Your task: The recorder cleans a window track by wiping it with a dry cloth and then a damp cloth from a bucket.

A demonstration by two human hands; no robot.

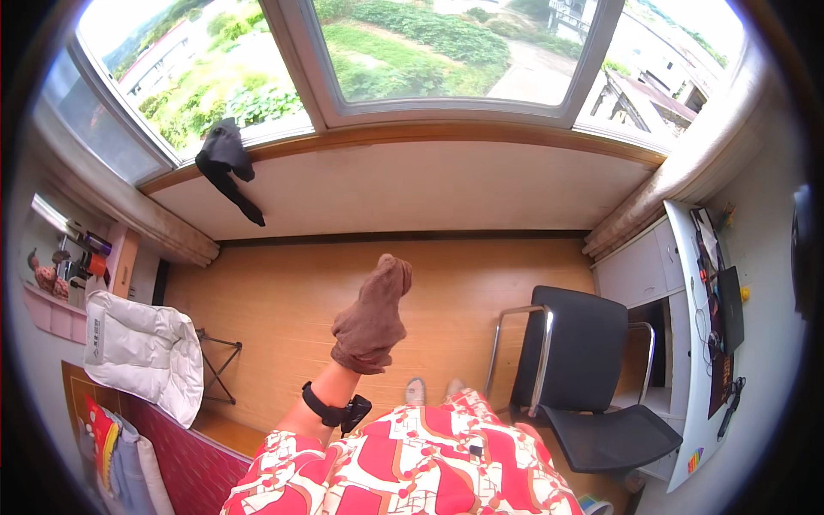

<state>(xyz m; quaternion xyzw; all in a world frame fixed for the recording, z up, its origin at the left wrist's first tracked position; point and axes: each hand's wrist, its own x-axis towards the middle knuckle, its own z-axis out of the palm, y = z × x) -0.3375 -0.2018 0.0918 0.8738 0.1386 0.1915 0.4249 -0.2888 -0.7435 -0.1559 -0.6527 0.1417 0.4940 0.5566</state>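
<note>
A brown cloth (373, 315), which looks like a soft mitt or sock, covers my left hand (372, 325) down to the wrist. Its folds hide my fingers, so their pose does not show. The arm reaches forward over the wooden floor, with a black strap device (335, 409) around the wrist. Of my right side, only a sliver of skin (531, 431) shows by the edge of my red-and-white patterned garment (412, 463); whether it is hand or arm is unclear. A black and dark grey cloth (225, 158) hangs over the wooden windowsill (412, 132) ahead to the left.
A black chair (570, 351) with chrome arms stands to the right, beside a white desk (685, 399) bearing a dark laptop (729, 309) and cables. On the left are a white padded folding chair (145, 347) and a pink shelf (55, 315). Curtains (644, 206) flank the windows.
</note>
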